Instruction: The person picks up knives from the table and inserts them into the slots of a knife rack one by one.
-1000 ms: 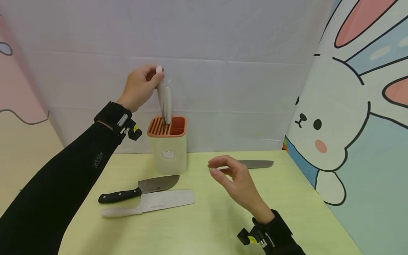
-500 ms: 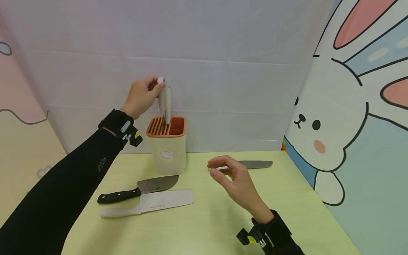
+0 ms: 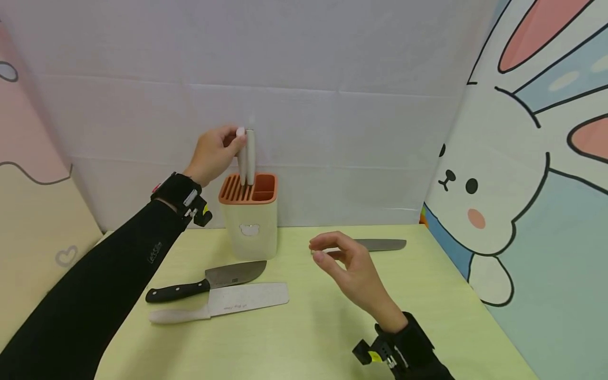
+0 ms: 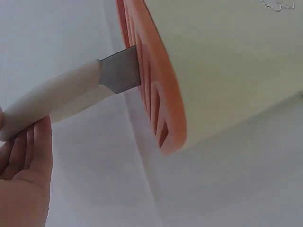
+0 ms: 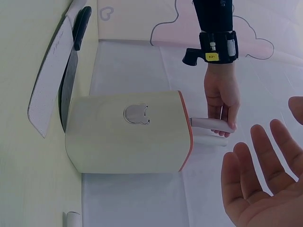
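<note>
My left hand (image 3: 214,153) pinches the top of a white-handled knife (image 4: 71,90), whose blade sits mostly down in a slot of the knife block (image 3: 249,227). The block is cream with an orange slotted top and a small bear-shaped badge. Right beside the held knife, a second white handle (image 3: 250,157) stands upright in the block. My right hand (image 3: 351,269) hovers over the table with loosely curved fingers, holding nothing. Behind its fingertips lies another knife (image 3: 382,244), its handle mostly hidden by the hand.
A black-handled knife (image 3: 233,274) and a white-handled cleaver (image 3: 247,298) lie side by side on the table (image 3: 285,348), in front of the block. A white sheet (image 3: 361,158) hangs behind. A rabbit-patterned panel (image 3: 513,211) borders the right side.
My left hand has come down with the knife, and its blade has sunk deeper into the slot. The right hand has stayed in place.
</note>
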